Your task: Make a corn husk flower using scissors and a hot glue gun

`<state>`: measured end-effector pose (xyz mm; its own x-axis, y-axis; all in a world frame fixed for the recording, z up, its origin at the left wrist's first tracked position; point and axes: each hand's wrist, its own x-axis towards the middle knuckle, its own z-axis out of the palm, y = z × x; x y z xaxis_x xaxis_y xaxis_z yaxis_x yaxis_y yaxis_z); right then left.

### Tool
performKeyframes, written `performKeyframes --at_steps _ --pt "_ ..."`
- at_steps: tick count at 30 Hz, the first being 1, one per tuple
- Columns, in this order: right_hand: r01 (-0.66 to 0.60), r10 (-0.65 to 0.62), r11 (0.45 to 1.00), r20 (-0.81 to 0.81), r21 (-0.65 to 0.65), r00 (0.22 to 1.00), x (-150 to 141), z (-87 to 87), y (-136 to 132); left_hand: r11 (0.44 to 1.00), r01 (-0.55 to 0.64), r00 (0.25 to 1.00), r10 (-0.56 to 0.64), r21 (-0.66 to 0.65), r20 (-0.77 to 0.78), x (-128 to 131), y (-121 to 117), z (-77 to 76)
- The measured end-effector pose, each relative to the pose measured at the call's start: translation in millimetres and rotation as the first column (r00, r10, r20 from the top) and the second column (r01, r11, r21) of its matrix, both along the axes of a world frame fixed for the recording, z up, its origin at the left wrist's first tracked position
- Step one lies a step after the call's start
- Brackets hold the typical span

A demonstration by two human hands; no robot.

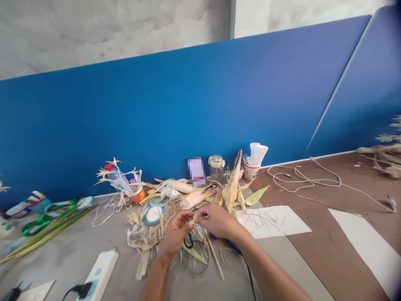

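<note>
My left hand (176,230) and my right hand (216,220) meet over a heap of dried corn husk strips (150,238) on the grey table. Both pinch the same small piece of husk (194,217) between thumb and fingers, the left from the left side, the right from the right side. Under the hands lie black-handled scissors (188,241) and a loop of thin wire (196,261). A roll of pale blue ribbon (154,214) sits just left of the left hand.
Behind the hands stand whole corn husks (232,188), a glass jar (216,166), a paper cup (251,169) and an orange cup (137,194). White paper with thin sticks (272,220) lies right. A power strip (100,269), green leaves (46,234), white cable (307,179) and a blue partition (200,104) surround.
</note>
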<state>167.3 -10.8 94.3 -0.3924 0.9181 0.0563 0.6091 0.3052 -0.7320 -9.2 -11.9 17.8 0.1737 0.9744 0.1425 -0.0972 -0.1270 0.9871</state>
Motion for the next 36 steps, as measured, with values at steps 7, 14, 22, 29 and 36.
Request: performKeyframes --at_steps 7,14,22,29,36 --pt "-0.049 0.049 0.998 -0.004 -0.026 0.999 5.4 -0.5 1.5 0.994 0.094 0.988 -0.086 0.057 -0.132 0.3 0.3 6.7" --pt "-0.115 0.104 0.987 -0.099 -0.111 0.99 9.9 -4.9 5.3 0.993 0.115 0.979 -0.108 0.028 -0.175 1.0 0.0 5.5" --pt "-0.134 0.094 0.98 -0.248 -0.149 0.964 17.4 -0.3 8.3 0.995 0.093 0.987 -0.089 0.022 -0.134 4.8 1.5 6.6" --pt "-0.113 0.034 0.974 -0.366 -0.196 0.93 20.1 -10.7 16.3 0.996 0.09 0.996 -0.09 -0.005 -0.028 7.0 1.8 4.7" --pt "0.025 -0.104 0.978 -0.381 -0.207 0.919 22.1 -12.1 23.0 0.999 0.022 1.0 -0.021 -0.04 0.015 7.3 1.3 7.1"
